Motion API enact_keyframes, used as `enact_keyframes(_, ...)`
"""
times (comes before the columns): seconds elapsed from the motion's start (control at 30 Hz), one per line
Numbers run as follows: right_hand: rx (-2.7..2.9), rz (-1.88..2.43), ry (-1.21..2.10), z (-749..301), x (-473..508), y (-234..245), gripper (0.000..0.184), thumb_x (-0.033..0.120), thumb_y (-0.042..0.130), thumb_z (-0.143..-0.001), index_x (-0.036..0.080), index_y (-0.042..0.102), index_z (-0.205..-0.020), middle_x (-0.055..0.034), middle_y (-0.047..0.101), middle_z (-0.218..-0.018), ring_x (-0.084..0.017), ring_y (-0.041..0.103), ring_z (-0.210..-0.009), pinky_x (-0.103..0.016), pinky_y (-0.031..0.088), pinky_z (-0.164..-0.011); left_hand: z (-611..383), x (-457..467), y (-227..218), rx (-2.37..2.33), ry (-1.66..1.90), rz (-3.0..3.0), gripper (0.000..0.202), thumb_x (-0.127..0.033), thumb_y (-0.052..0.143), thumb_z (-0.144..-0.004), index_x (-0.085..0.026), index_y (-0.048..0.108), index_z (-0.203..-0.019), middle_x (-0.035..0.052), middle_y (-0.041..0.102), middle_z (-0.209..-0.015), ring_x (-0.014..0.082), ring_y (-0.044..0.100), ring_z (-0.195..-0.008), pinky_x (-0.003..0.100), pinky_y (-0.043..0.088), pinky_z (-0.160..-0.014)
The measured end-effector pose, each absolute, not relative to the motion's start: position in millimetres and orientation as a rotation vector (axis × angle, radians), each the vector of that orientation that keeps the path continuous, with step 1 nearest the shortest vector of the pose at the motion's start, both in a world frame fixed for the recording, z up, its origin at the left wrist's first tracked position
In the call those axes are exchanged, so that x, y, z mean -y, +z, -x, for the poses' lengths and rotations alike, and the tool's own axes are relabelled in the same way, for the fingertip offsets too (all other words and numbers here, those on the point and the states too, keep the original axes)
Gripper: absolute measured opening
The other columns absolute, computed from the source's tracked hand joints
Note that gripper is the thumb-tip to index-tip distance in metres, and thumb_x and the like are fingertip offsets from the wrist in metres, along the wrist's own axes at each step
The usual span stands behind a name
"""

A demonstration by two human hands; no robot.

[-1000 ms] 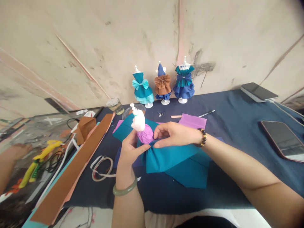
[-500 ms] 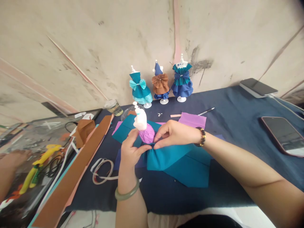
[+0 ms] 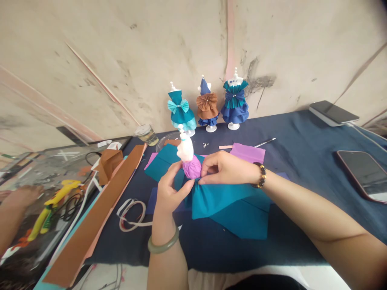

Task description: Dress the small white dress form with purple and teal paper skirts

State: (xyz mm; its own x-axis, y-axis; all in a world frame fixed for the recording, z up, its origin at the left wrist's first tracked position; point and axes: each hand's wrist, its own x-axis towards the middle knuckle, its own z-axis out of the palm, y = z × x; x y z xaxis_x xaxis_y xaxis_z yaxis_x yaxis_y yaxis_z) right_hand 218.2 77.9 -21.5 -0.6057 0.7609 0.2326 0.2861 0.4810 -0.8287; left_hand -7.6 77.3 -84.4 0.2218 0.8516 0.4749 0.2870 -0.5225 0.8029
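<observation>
A small white dress-form mannequin (image 3: 185, 148) with a purple cloth wrap (image 3: 192, 167) around its lower part leans between my hands. My left hand (image 3: 169, 189) is closed around its left side, the fingers partly hidden behind it and the thumb at the front by the gathered cloth. With a pinch, my right hand (image 3: 225, 168) grips the upper edge of a teal fabric piece (image 3: 232, 213) against the base of the purple wrap. The teal fabric hangs in folds from there and spreads over the table to the right. The mannequin's lower end is hidden.
Three dressed mini mannequins, one teal (image 3: 182, 114), one brown (image 3: 207, 105) and one blue (image 3: 235, 108), stand by the wall. Brown cloth strips (image 3: 99, 213), a white cord coil (image 3: 132, 215), purple cloth (image 3: 248, 152), a pen (image 3: 266, 142) and a phone (image 3: 364, 173) lie around. Another person's hand (image 3: 26, 197) is at left.
The whole view has shifted slightly. The mannequin and both hands are a little further right and up, and my left thumb has drawn slightly away from my right fingertips.
</observation>
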Motion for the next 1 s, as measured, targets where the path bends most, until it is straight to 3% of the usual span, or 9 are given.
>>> enact_keyframes(0.2,2.152,0.826,0.957,-214.9,-75.1,-21.4,0.014,0.024,0.072,-0.081,0.014,0.065,-0.074,0.0001,0.061,-0.076,-0.009,0.056,-0.067,-0.021,0.046,-0.063,7.3,-76.9,-81.8,-0.990,1.263,-1.957,0.048,-0.031,0.070,-0.078,-0.019,0.062,-0.123,0.0114,0.067,-0.121,0.0298,0.063,-0.114,0.043,0.049,-0.102)
enact_keyframes(0.3,2.178,0.805,0.948,-213.9,-73.7,-21.1,0.010,0.021,0.071,-0.082,0.015,0.065,-0.077,-0.0008,0.064,-0.080,-0.010,0.058,-0.070,-0.022,0.047,-0.065,6.3,-75.5,-80.3,-1.013,1.255,-1.936,0.051,-0.031,0.072,-0.076,-0.018,0.060,-0.124,0.0123,0.067,-0.120,0.0301,0.064,-0.112,0.044,0.049,-0.101)
enact_keyframes(0.47,2.176,0.864,0.981,-215.8,-74.8,-19.0,0.018,0.029,0.073,-0.081,0.015,0.064,-0.073,0.0004,0.066,-0.074,-0.010,0.058,-0.066,-0.021,0.045,-0.061,4.9,-75.5,-82.4,-1.052,1.285,-1.879,0.053,-0.030,0.071,-0.075,-0.016,0.059,-0.124,0.0132,0.067,-0.121,0.0301,0.064,-0.113,0.044,0.049,-0.103)
enact_keyframes(0.8,2.230,0.710,0.907,-219.2,-76.0,-17.9,0.011,0.019,0.065,-0.087,0.015,0.075,-0.092,-0.0042,0.074,-0.090,-0.013,0.067,-0.082,-0.025,0.052,-0.076,7.1,-80.0,-85.8,-1.006,1.340,-1.900,0.055,-0.033,0.074,-0.074,-0.016,0.061,-0.125,0.0143,0.067,-0.124,0.0312,0.063,-0.115,0.045,0.048,-0.104)
enact_keyframes(1.0,2.159,0.822,0.858,-213.4,-76.0,-23.2,0.008,0.021,0.071,-0.082,0.015,0.071,-0.077,-0.0015,0.071,-0.077,-0.011,0.063,-0.068,-0.023,0.048,-0.066,7.5,-79.1,-88.4,-1.053,1.335,-1.882,0.061,-0.034,0.075,-0.073,-0.015,0.058,-0.128,0.0158,0.065,-0.127,0.0322,0.062,-0.118,0.047,0.048,-0.105)
